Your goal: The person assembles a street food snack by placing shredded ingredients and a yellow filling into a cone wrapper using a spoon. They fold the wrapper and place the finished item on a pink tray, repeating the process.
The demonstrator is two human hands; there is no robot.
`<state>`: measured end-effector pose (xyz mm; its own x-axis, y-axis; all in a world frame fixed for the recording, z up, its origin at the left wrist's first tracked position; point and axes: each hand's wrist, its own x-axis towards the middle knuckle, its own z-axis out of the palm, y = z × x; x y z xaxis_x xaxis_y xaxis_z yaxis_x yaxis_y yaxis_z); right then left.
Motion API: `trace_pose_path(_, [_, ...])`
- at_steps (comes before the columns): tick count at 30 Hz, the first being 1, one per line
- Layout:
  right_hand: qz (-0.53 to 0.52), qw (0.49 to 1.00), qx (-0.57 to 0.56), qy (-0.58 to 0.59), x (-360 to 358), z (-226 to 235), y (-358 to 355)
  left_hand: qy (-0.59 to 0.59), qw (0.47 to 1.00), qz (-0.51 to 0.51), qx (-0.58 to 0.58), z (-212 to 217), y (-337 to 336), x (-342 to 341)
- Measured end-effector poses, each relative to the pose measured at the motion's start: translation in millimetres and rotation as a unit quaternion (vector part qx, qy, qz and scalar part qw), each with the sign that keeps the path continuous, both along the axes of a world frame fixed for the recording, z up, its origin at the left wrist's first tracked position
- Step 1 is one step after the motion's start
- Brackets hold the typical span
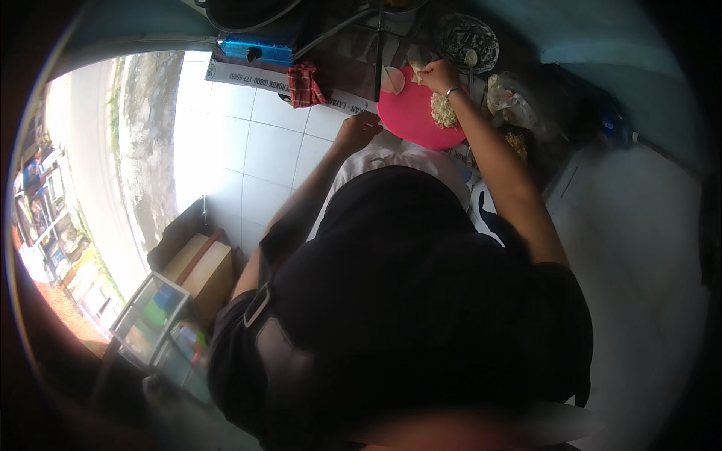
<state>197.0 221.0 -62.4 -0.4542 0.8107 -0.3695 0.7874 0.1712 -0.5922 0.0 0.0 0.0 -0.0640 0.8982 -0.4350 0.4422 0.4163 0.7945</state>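
A bright pink board or tray (410,120) lies in front of me, by my lap. On its right part sits a heap of pale, shredded-looking food (444,111), and a pale round flat piece (392,80) rests near its far left edge. Above the far edge, my right hand (438,77) is closed in a pinch on a pale, lumpy strip of food (416,70). At the board's left edge is my left hand (358,133), its fingers curled; what they hold, if anything, is hidden.
Beyond the board stands a dark bowl (468,43) smeared with white, with a spoon (471,59). A clear plastic bag (511,104) is to the right. A blue-fronted stove (256,49) and a red checked cloth (304,86) are at the far left.
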Motion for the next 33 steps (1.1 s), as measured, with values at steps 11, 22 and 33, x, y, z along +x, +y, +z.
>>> trace_pose_path(11, [0.008,0.998,-0.068,-0.016,4,-24,-31,-0.011,0.997,-0.011,-0.076,-23,-14,-5])
trace_pose_path(22, [0.155,0.955,0.23,-0.107,20,-21,-21,0.058,0.989,-0.133,-0.027,-20,25,-1])
trace_pose_path(33, [0.026,0.98,0.193,0.032,35,28,-59,0.339,0.894,-0.264,0.127,-59,134,22])
